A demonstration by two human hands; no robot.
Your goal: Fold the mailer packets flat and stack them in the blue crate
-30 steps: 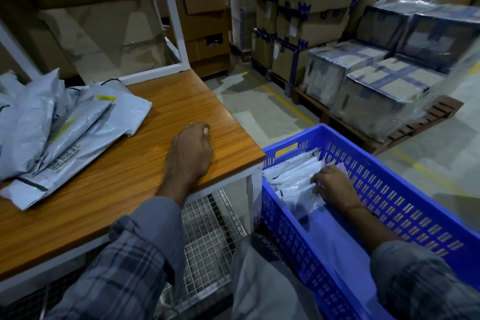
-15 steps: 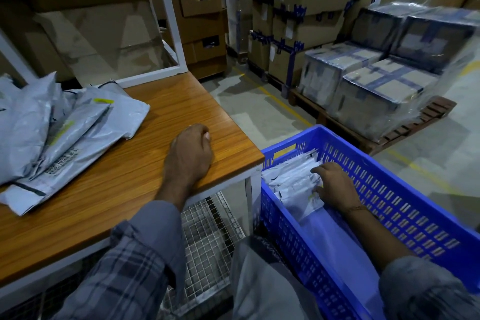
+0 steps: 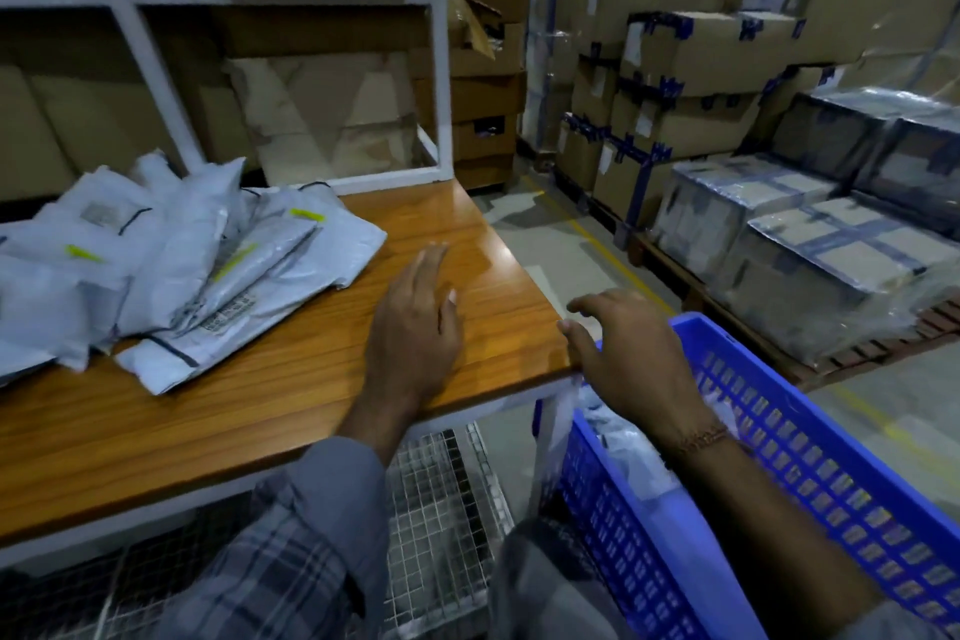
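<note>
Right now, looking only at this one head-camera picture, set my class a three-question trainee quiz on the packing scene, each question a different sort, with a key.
1. True or false: the left hand grips a packet.
2. Multiple choice: where does the pile of grey mailer packets lie? A) on the wooden table B) on the floor C) on the wrapped pallet
3. Fill in: the right hand is over the near corner of the ____ crate.

Key
1. False: its fingers lie straight above the table and hold nothing.
2. A.
3. Blue; the hand is empty, fingers spread.
</note>
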